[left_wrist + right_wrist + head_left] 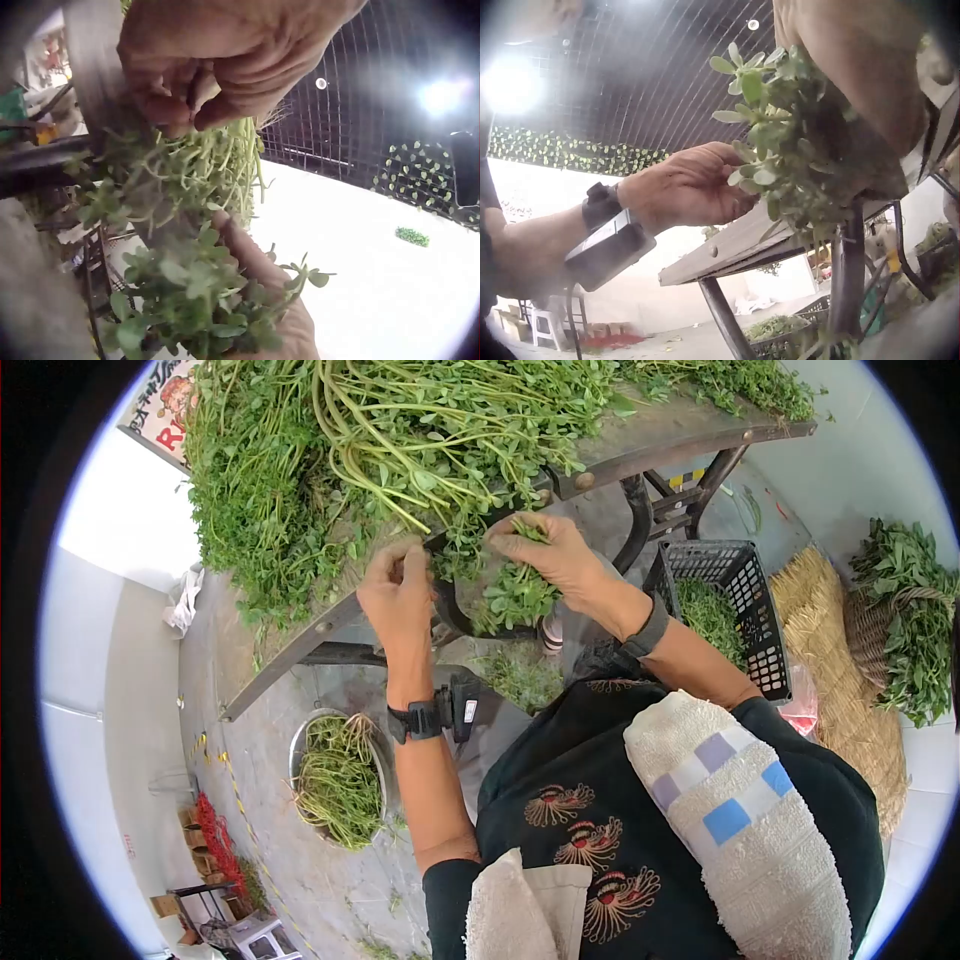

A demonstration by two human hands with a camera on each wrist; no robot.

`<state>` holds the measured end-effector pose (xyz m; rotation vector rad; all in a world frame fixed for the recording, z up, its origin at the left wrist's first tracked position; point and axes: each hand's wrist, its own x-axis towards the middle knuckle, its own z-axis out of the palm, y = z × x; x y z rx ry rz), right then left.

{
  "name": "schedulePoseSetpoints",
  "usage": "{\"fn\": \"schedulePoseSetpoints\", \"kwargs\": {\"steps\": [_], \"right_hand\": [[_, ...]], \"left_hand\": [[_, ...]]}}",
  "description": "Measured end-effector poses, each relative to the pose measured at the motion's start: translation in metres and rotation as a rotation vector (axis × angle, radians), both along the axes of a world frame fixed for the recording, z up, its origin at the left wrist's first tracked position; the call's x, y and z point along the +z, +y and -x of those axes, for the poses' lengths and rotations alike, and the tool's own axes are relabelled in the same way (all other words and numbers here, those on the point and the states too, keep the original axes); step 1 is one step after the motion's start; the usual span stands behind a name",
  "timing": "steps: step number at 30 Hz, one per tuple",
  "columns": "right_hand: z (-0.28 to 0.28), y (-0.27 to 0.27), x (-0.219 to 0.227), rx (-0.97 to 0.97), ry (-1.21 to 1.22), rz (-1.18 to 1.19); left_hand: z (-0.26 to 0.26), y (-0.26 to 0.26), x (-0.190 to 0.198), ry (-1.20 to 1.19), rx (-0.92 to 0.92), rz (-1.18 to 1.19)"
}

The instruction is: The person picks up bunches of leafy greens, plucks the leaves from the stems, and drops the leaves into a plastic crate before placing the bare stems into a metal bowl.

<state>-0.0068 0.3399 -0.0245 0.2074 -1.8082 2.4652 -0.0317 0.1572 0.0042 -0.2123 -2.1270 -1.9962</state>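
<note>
My right hand grips a bunch of leafy purslane sprigs, which hangs below its fingers beside the table edge. In the right wrist view the round fleshy leaves stick out past that hand. My left hand is at the table's edge, to the left of the right one. Its fingers are curled, with thumb and fingertips drawn together in the left wrist view; no sprig shows between them. Pale stems appear just beyond its fingertips. A large heap of purslane covers the tabletop before both hands.
The table's metal edge runs past the hands. A round basin of stems stands on the floor at left. At right are a black crate with greens, a straw mat and a wicker basket of leafy plants.
</note>
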Motion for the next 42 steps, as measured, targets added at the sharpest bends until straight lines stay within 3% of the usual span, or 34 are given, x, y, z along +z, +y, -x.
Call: {"fn": "schedulePoseSetpoints", "kwargs": {"steps": [4,6,9,10,17,21,22,26,28,29,31,33,35,37,42], "right_hand": [[0.012,0.002,0.01,-0.169,0.168,-0.126],[0.019,0.002,0.022,-0.342,0.32,-0.446],[0.04,-0.005,0.025,-0.418,0.419,-0.65],[0.038,-0.005,0.032,-0.425,0.316,-0.745],[0.027,-0.003,0.036,-0.436,0.503,-0.785],[0.024,0.002,0.037,-0.558,0.564,-0.886],[0.023,0.001,0.039,-0.578,0.547,-0.968],[0.012,-0.002,0.055,-0.431,0.474,-0.733],[-0.029,-0.006,0.071,0.017,0.432,-0.488],[-0.037,-0.007,0.068,0.201,0.529,-0.51],[-0.037,-0.007,0.063,0.244,0.436,-0.388],[-0.02,0.002,0.045,0.191,0.363,-0.322],[-0.007,0.015,0.037,0.144,0.285,-0.258],[-0.006,0.022,0.031,0.079,0.165,-0.216],[0.005,0.008,0.025,-0.027,0.126,-0.163]], "left_hand": [[0.019,0.025,0.013,0.093,-0.044,0.048],[0.026,0.032,0.019,0.043,-0.096,-0.001],[0.022,0.039,0.034,-0.055,-0.161,-0.089],[0.023,0.039,0.035,-0.068,-0.16,-0.101],[0.028,0.04,0.053,-0.109,-0.154,0.03],[0.037,0.046,0.041,-0.008,-0.237,-0.253],[0.038,0.042,0.041,-0.001,-0.267,-0.208],[0.042,0.055,0.033,-0.069,-0.094,-0.297],[0.061,0.038,0.023,-0.064,-0.076,-0.227],[0.063,0.034,0.027,-0.051,-0.066,-0.158],[0.056,0.029,0.028,-0.09,-0.059,-0.029],[0.05,0.029,0.032,-0.195,-0.188,-0.194],[0.044,0.027,0.043,-0.221,-0.218,-0.212],[0.045,0.017,0.043,-0.333,-0.43,-0.322],[0.039,0.028,0.044,-0.299,-0.423,-0.448]]}}
